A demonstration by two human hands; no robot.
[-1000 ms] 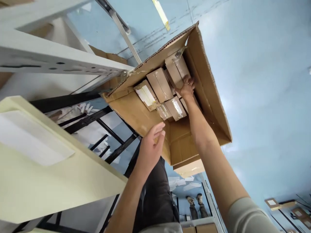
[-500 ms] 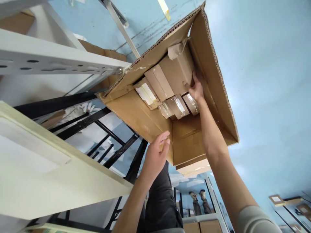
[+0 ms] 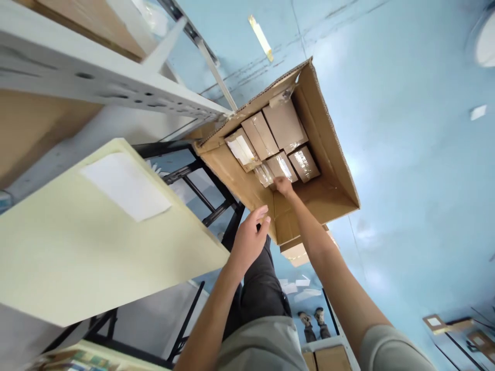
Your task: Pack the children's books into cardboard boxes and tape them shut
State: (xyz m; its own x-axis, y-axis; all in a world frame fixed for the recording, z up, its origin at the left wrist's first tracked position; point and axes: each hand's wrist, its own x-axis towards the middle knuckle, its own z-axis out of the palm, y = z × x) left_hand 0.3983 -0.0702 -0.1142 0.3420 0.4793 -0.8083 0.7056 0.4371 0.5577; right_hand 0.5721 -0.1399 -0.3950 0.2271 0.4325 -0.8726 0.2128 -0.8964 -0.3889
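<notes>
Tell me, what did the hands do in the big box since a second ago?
The right hand let go of the large packet at the back of the cardboard box and came forward to the small packets near the front. The left hand stayed open at the box's front edge. The packets still lie inside.

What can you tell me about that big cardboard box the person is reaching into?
The cardboard box is brown corrugated board, open, its flaps folded out, standing on a blue floor beside a white metal rack. Small tape-sealed cartons fill its far end. The right hand reaches inside onto one; the left hand is at its near wall.
</notes>
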